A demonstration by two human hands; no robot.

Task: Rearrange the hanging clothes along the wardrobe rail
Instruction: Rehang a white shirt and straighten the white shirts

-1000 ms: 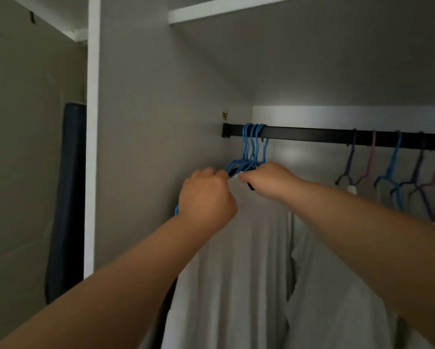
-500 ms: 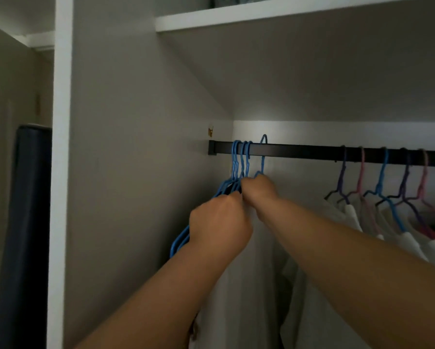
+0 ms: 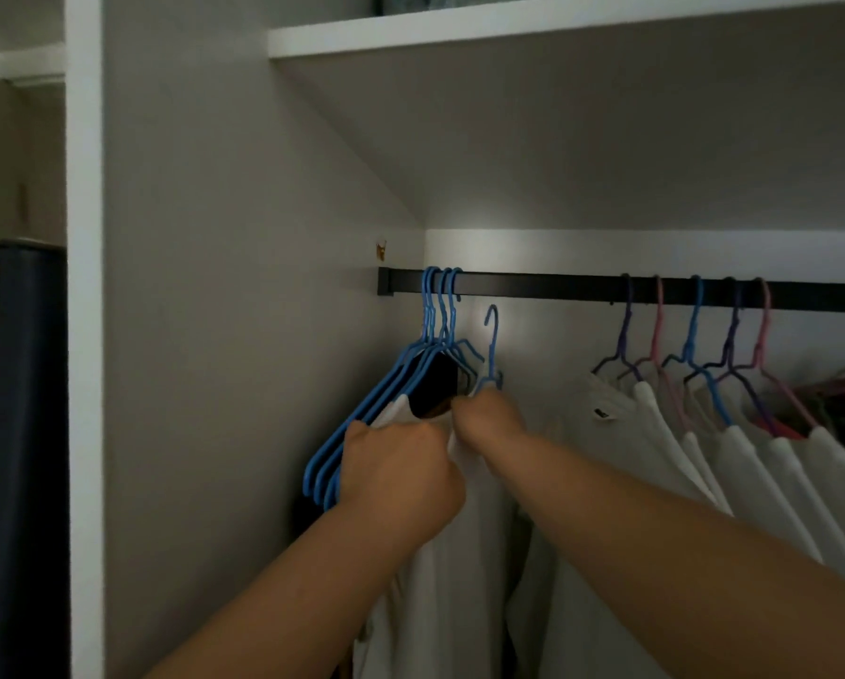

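While both forearms reach up from the bottom edge, the left hand (image 3: 400, 475) sits nearest, fist closed on the shoulder of a white garment (image 3: 440, 580) at the left end of the wardrobe. Just beyond it, the right hand (image 3: 489, 421) is pinched shut around the neck of a single blue hanger (image 3: 493, 345). That hanger's hook is off the rail, hanging free in the air just below it. Whether this hanger carries the white garment cannot be told, since the hands cover the join.

Beside the left hand, three more blue hangers (image 3: 361, 428) slope down toward the wardrobe's side wall (image 3: 244, 286), their hooks bunched together on the rail close to its left bracket. Something black (image 3: 435, 389) shows between them and the right hand.

Farther right, well apart from that bunch, a row of purple, pink and blue hangers (image 3: 694, 345) holds white shirts (image 3: 753, 463) packed side by side. All hook over the black rail (image 3: 557, 285), which runs across the back of the wardrobe. Above it sits a white shelf (image 3: 508, 31). Outside the wardrobe on the left, a dark upright object (image 3: 23, 433) stands against the wall.
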